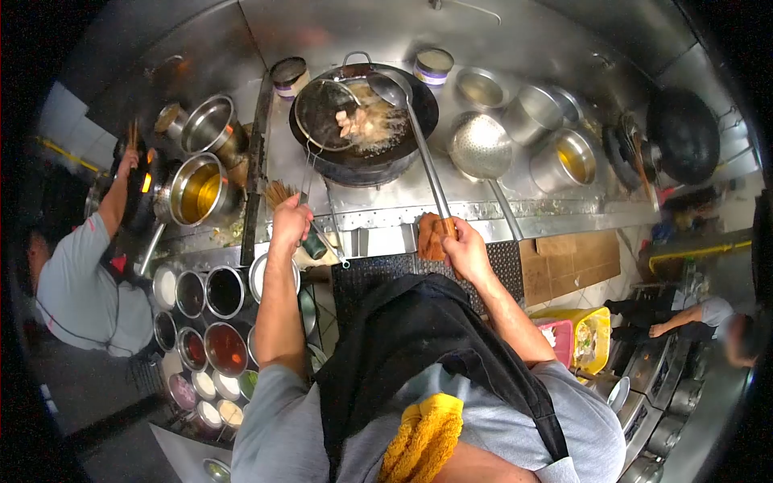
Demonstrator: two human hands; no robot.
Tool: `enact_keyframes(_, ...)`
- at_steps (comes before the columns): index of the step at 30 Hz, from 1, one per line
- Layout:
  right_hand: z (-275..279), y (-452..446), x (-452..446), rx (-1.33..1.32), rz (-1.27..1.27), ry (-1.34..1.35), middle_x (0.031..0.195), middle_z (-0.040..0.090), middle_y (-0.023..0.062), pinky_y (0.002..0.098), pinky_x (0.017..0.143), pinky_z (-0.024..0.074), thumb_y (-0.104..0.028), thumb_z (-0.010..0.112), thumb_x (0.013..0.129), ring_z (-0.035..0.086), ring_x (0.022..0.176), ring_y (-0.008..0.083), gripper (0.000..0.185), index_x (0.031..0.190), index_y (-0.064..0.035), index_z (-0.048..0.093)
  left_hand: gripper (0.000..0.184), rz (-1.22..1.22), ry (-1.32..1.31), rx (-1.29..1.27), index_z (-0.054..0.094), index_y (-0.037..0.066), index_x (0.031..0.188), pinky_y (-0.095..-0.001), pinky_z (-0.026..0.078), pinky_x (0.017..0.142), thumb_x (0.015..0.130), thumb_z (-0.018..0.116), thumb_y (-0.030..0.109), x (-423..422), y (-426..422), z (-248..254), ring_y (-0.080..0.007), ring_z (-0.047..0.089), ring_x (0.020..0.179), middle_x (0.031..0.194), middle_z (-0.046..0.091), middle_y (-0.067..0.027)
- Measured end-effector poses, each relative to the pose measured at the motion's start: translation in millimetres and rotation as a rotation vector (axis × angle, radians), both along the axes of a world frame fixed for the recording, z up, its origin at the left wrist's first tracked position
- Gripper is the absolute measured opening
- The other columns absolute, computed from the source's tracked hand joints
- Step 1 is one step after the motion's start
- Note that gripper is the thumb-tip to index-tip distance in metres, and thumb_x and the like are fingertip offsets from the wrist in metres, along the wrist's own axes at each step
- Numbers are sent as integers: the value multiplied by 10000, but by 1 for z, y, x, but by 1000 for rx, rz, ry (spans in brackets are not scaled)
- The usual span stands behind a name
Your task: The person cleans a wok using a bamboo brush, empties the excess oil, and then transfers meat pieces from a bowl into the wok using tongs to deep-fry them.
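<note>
My left hand (291, 221) is closed round the handle of a round wire-mesh strainer (316, 121), which is held over the left side of a large dark wok (429, 113). Pale pieces of food (354, 125) lie at the strainer's right edge, amid bubbling oil. In my right hand (469, 253) is the wooden end of a long-handled ladle (390, 87); its metal bowl hangs over the wok's far right rim. A bamboo brush (278, 193) sits just beside my left hand. An orange-brown cloth (430, 237) lies by my right hand.
A perforated skimmer (481, 145) and metal pots (564, 159) stand right of the wok. Containers of sauces (224, 291) crowd the left side, near a pot of oil (198, 190). One co-worker (97, 282) is at left, another (700, 314) at far right.
</note>
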State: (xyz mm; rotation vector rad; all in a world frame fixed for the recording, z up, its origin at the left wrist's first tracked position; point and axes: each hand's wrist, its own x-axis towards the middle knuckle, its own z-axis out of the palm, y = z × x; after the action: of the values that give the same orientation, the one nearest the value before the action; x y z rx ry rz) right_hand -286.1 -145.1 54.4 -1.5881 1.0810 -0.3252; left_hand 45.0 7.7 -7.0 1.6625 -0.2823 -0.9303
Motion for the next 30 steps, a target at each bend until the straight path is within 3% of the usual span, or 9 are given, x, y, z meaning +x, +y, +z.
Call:
enact_keyframes(8, -2, -3, -2, 14, 7, -21, 766, 657, 93, 290, 487, 490, -72, 517, 850, 603, 539, 127, 407, 1251, -19, 568, 226, 12, -163, 41, 636, 50, 1098, -253, 301, 346, 938, 477, 51, 13, -4, 11, -67, 397, 432, 662, 502, 10)
enact_keyframes(11, -5, 0, -5, 36, -16, -64, 727, 618, 62, 274, 466, 459, -59, 529, 875, 567, 514, 113, 390, 1260, 2, 547, 247, -52, -395, 194, 658, 34, 1121, -334, 437, 420, 923, 512, 66, 31, -7, -11, -179, 559, 488, 740, 626, -62)
enact_keyframes(13, -14, -2, -8, 35, -37, -106, 680, 578, 28, 258, 438, 424, -45, 537, 899, 526, 473, 101, 373, 1267, 20, 529, 297, -28, -1123, 72, 666, 34, 1164, -431, 544, 639, 897, 548, 90, 61, -10, -72, -365, 682, 711, 904, 704, -200)
enact_keyframes(16, -27, -14, -23, -92, -118, 40, 799, 657, 84, 303, 535, 499, -90, 562, 880, 604, 589, 133, 467, 1335, 2, 509, 358, -39, -1002, 234, 644, 32, 1217, -455, 524, 834, 873, 572, 106, 32, -18, -8, -447, 647, 938, 1025, 659, -279)
enact_keyframes(20, -20, -41, -47, -305, -243, 98, 792, 658, 132, 339, 606, 507, -160, 572, 938, 614, 637, 180, 306, 1184, 19, 597, 372, -18, -1046, 354, 635, 25, 1227, -459, 527, 810, 868, 567, 98, 32, -23, 3, -448, 640, 919, 978, 652, -294)
enact_keyframes(23, -37, -86, -87, -528, -380, 157, 904, 672, 198, 393, 746, 516, -153, 582, 915, 652, 784, 272, 280, 1148, 1, 604, 373, 106, -1059, 217, 635, 16, 1229, -446, 528, 790, 869, 580, 98, 52, -14, -5, -396, 682, 858, 976, 696, -249)
enact_keyframes(26, -36, -133, -126, -546, -580, 198, 881, 679, 144, 361, 652, 535, -117, 585, 893, 672, 695, 204, 327, 1197, 3, 568, 378, 209, -708, -78, 575, -8, 1305, -304, 504, 562, 938, 541, 76, 73, 2, -6, -120, 576, 616, 824, 642, -45)
enact_keyframes(28, -38, -168, -155, -623, -645, 224, 783, 662, 123, 377, 592, 528, -120, 600, 877, 656, 591, 191, 316, 1181, -43, 563, 407, 307, -314, -66, 516, 14, 1359, -243, 426, 435, 954, 499, 59, 78, 19, 18, -67, 512, 552, 749, 594, -23)
enact_keyframes(30, -34, -199, -177, -599, -737, 470, 752, 676, 137, 433, 646, 528, -207, 633, 854, 675, 649, 301, 286, 1099, -63, 603, 420, 378, -219, -173, 489, 44, 1372, -235, 381, 374, 952, 485, 58, 99, 37, 19, -63, 486, 524, 746, 577, -12)
